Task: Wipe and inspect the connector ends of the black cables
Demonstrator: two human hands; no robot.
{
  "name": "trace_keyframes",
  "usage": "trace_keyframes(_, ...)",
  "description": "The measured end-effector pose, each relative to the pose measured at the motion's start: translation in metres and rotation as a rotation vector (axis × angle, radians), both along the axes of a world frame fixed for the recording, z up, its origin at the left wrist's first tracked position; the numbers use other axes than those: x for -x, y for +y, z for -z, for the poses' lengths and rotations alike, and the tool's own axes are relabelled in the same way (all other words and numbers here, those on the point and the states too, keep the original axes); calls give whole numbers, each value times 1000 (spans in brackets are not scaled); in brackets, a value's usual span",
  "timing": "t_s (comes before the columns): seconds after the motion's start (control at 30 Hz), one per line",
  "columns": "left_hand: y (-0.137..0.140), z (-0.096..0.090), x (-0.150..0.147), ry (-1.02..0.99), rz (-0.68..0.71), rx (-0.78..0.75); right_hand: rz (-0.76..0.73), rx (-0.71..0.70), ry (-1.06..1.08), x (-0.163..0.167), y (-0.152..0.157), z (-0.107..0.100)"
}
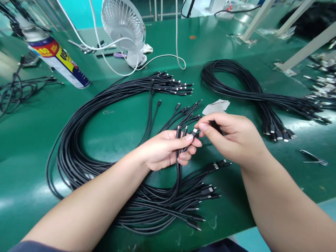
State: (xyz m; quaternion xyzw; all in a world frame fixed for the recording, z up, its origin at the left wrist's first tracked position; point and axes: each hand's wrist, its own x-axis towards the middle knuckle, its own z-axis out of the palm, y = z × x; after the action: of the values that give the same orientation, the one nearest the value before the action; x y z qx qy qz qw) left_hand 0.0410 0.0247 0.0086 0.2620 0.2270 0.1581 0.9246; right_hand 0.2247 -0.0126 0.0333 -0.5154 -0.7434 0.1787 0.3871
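Note:
My left hand (170, 148) is closed around several black USB cables (179, 175), their plug ends poking up past the thumb. One plug with a bright metal tip (194, 131) is pinched under that thumb and leans to the right. Right beside this tip, the thumb and forefinger of my right hand (228, 136) are pressed together. Something dark shows behind those fingers, but its kind is hidden. Below and left of my hands lies a big looped bundle of black cables (76, 140), its plug ends fanned out to the right at top and bottom.
A second coil of black cables (236, 75) lies to the right, near a torn white paper scrap (216, 106). Tweezers (313, 157) rest at the far right. Behind stand a white fan (123, 24) with its cord and a spray can (59, 57). Slanted posts (309, 47) rise at the right.

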Motion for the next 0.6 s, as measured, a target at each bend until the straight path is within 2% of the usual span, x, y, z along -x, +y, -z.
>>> trace_keyframes(0.4, 0, -3, -2, 60, -36, -30, 118, 198, 155, 1, 4, 6)
trace_keyframes(0.53, -4, -3, -4, 151, -88, -216, 1, 388, 230, 6, 0, 2)
trace_keyframes(0.6, -5, -3, -6, 155, -96, -276, -65, 385, 218, 7, -1, -1)
